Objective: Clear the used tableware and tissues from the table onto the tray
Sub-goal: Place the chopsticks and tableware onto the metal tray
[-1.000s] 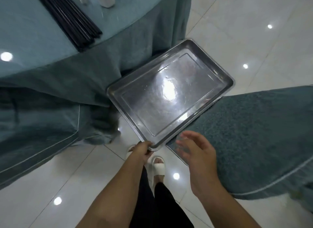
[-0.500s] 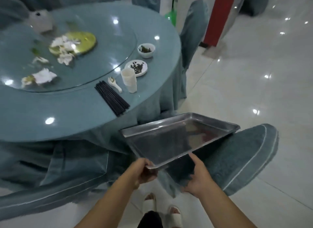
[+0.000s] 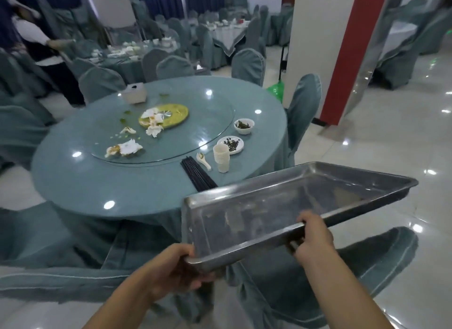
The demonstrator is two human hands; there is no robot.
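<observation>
Banquet hall backdrop. Fingers of left hand (image 3: 176, 267) and right hand (image 3: 313, 235) are curled tight on the near rim of the empty rectangular steel tray (image 3: 305, 174), held beside the round teal table (image 3: 97, 182). It is judged stiff, light and slick, so a two-handed rim hold suits.

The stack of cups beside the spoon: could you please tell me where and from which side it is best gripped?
Probably wrap fingers round the bottom cup's wall of the stack of cups, coming from its near right side. It stands upright, nested, so the bottom cup carries the rest; the spoon lies close on its left and the small plate just behind.
</observation>
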